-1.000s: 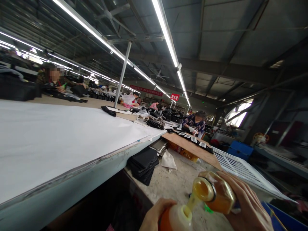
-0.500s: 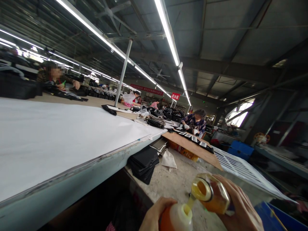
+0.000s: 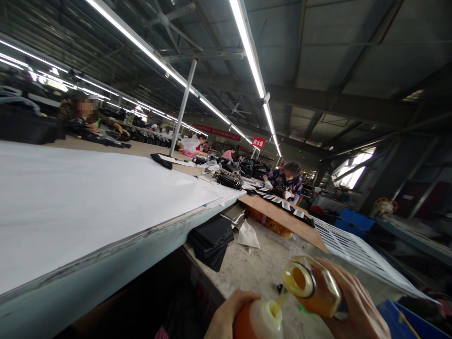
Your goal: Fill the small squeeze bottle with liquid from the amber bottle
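My right hand is wrapped round a clear glass jar, tipped on its side with its mouth to the left. Amber liquid fills part of it. From the jar's mouth a thin yellowish stream runs down into the open neck of a plastic bottle. That bottle is translucent, with orange liquid inside, and leans slightly to the right. My left hand grips it from the left side. The bottle's base is below the picture edge.
A stack of black sheets and a white cloth scrap lie on the grey bench. The long white-covered table stands left. Beyond a brown board, a co-worker handles black pieces. A blue bin is low right.
The jar has shifted slightly right and down in the picture, and the stream looks thinner. The left hand and bottle stay nearly where they were. Co-workers' hands have moved a little.
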Available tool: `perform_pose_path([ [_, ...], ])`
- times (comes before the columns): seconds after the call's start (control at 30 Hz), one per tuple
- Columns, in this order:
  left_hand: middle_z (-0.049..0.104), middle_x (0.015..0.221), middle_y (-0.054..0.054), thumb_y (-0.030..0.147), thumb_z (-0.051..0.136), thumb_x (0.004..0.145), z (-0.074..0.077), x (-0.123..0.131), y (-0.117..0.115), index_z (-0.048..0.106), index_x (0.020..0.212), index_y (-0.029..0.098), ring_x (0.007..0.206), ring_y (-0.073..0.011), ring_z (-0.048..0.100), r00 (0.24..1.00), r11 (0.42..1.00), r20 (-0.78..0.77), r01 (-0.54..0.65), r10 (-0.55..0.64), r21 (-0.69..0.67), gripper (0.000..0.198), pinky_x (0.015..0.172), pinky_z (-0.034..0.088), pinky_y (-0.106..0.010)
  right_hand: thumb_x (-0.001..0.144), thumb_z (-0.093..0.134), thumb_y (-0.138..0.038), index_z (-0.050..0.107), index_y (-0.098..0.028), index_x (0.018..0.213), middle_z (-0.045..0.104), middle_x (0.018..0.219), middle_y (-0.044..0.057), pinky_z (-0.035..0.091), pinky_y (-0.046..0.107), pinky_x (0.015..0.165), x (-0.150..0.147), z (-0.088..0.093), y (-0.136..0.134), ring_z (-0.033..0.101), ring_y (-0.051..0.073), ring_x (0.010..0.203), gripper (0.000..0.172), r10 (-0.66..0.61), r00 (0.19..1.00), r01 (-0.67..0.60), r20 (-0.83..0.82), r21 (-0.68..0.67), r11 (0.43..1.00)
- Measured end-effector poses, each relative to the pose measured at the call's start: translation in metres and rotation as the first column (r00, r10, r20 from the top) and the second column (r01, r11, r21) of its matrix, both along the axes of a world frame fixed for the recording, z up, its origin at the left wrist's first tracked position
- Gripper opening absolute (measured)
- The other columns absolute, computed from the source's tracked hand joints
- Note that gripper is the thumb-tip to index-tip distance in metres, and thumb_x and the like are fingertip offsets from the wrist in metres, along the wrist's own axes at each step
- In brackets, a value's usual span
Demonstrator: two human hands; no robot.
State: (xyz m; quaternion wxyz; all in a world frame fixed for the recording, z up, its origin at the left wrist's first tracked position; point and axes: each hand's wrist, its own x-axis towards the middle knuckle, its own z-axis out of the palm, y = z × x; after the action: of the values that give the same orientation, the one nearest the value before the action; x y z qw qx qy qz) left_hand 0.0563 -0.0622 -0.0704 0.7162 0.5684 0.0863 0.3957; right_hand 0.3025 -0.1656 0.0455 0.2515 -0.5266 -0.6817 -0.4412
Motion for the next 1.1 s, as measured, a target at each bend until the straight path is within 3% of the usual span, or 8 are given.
perform_pose_path([
  [0.23,0.061,0.107,-0.011,0.046,0.09,0.056,0.003,-0.003,0.0,0.064,0.117,0.018,0.101,-0.0316,0.058,0.999,0.996,-0.016,-0.035,0.037,0.083,0.072,0.088,0.045,-0.041,0.095,0.059,-0.033,0.053,-0.014,0.135,0.061,0.131,0.011,0.045,0.035,0.103,-0.002,0.001,0.0,0.058,0.026,0.12,0.045,-0.02,1.0,0.02,0.015,-0.01,1.0],
  [0.63,0.064,0.109,-0.012,0.04,0.095,0.054,-0.003,0.0,0.001,0.064,0.119,0.018,0.102,-0.0332,0.062,0.998,0.998,-0.023,-0.05,0.051,0.047,0.075,0.088,0.054,-0.041,0.096,0.054,-0.031,0.05,-0.016,0.139,0.06,0.133,0.011,0.043,0.041,0.108,-0.004,0.013,-0.006,0.057,0.028,0.122,0.046,-0.046,0.994,0.051,0.101,-0.049,0.997],
  [0.8,0.063,0.114,-0.013,0.044,0.093,0.056,0.002,-0.004,0.003,0.066,0.118,0.019,0.107,-0.0345,0.061,0.998,0.99,-0.022,-0.058,0.062,0.127,0.073,0.087,0.052,-0.039,0.095,0.056,-0.029,0.052,-0.016,0.137,0.06,0.133,0.011,0.042,0.041,0.109,-0.009,0.02,-0.008,0.058,0.028,0.122,0.044,-0.043,0.994,0.05,0.104,-0.062,0.997],
  [0.93,0.065,0.109,-0.011,0.045,0.093,0.057,0.001,-0.003,0.002,0.064,0.119,0.019,0.097,-0.0308,0.064,0.999,0.998,-0.038,-0.028,0.03,0.064,0.073,0.087,0.053,-0.039,0.098,0.052,-0.031,0.053,-0.014,0.134,0.061,0.13,0.014,0.042,0.042,0.106,-0.009,0.026,-0.009,0.058,0.03,0.12,0.04,-0.006,0.989,0.012,0.148,-0.041,0.999],
  [1.1,0.066,0.106,-0.01,0.039,0.096,0.055,0.002,-0.002,-0.002,0.065,0.117,0.02,0.101,-0.0319,0.064,0.996,0.996,-0.058,-0.067,0.07,0.053,0.071,0.087,0.053,-0.037,0.096,0.049,-0.023,0.052,-0.011,0.134,0.059,0.131,0.015,0.036,0.042,0.111,-0.008,0.031,-0.011,0.054,0.03,0.123,0.04,0.016,0.983,-0.008,0.183,-0.045,0.999],
])
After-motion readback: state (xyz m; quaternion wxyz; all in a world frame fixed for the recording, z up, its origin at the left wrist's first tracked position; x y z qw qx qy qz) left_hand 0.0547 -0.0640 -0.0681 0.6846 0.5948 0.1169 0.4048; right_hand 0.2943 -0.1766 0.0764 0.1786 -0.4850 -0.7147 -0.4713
